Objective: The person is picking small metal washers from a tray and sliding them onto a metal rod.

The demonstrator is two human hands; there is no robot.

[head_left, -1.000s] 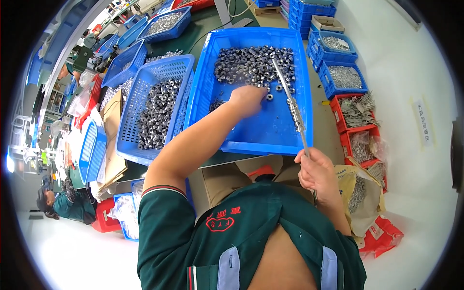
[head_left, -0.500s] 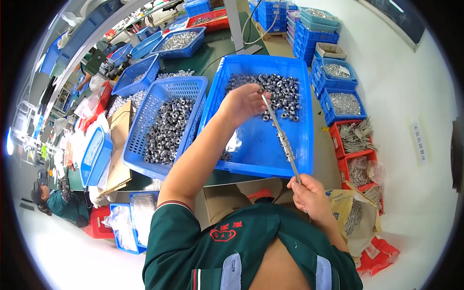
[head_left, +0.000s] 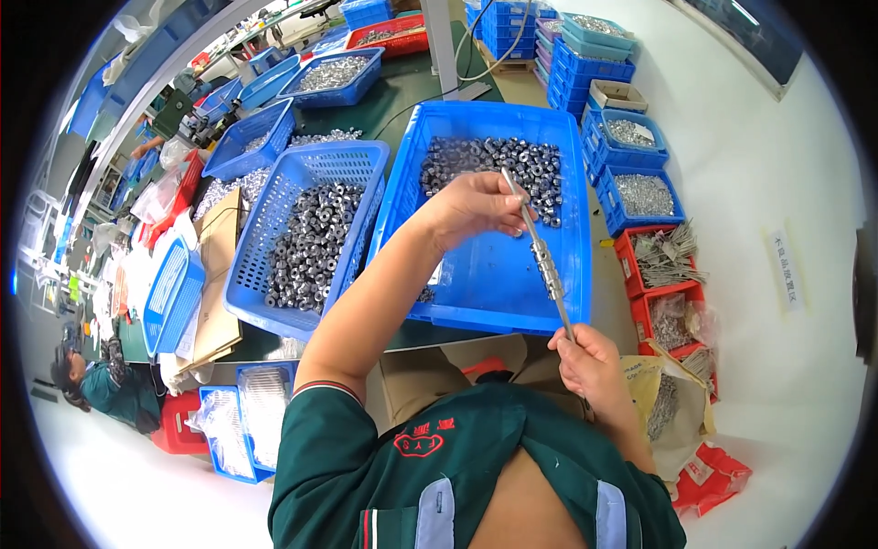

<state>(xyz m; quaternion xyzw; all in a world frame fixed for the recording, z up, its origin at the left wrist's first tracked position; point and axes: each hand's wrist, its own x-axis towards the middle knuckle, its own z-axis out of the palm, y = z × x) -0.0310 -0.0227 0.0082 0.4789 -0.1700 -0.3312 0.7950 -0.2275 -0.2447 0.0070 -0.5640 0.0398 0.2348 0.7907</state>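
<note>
A thin metal rod [head_left: 562,313] slants over the blue tray [head_left: 494,284], with several shiny ring-shaped metal parts [head_left: 546,270] threaded along its middle. My right hand [head_left: 590,364] is closed round the rod's lower end, near the tray's front edge. My left hand [head_left: 483,209] closes its fingers about the upper part of the rod, above the threaded parts. The rod's tip sticks out past those fingers. Whether they also hold a loose part is hidden. Many dark metal ring-shaped parts [head_left: 526,165] lie at the tray's far end.
Left of the tray stands a blue perforated basket [head_left: 247,284] full of similar parts. More blue bins [head_left: 334,82] sit farther back on the green table. Stacked blue crates [head_left: 645,192] and red bins [head_left: 663,256] line the right wall. Far left, another person [head_left: 110,393] is at work.
My left hand has moved from the rod's tip down along the rod, so the tip now shows above the fingers. My right hand keeps its hold on the lower end.
</note>
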